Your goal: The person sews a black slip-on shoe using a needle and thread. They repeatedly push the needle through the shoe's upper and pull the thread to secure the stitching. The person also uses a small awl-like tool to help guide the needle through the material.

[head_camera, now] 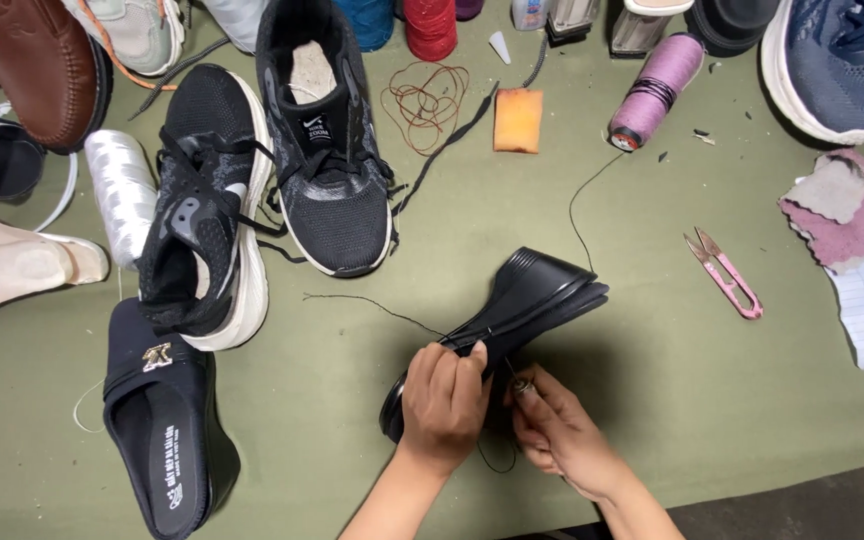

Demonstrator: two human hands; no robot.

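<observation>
Shoe point(522, 305), black wedge: long axis runs near-left to far-right, heel far. Left hand point(442, 400) clamps toe end; right hand point(552, 430) just beside, pinching needle w/ thread point(372, 303).

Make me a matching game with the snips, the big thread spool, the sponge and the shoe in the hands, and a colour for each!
Things:
1. thread snips
2. thread spool
3. sponge
4. wedge shoe held by the left hand and right hand

Colours:
a. black
b. orange
c. pink
d. lilac

Pairs: 1-c, 2-d, 3-b, 4-a
</observation>
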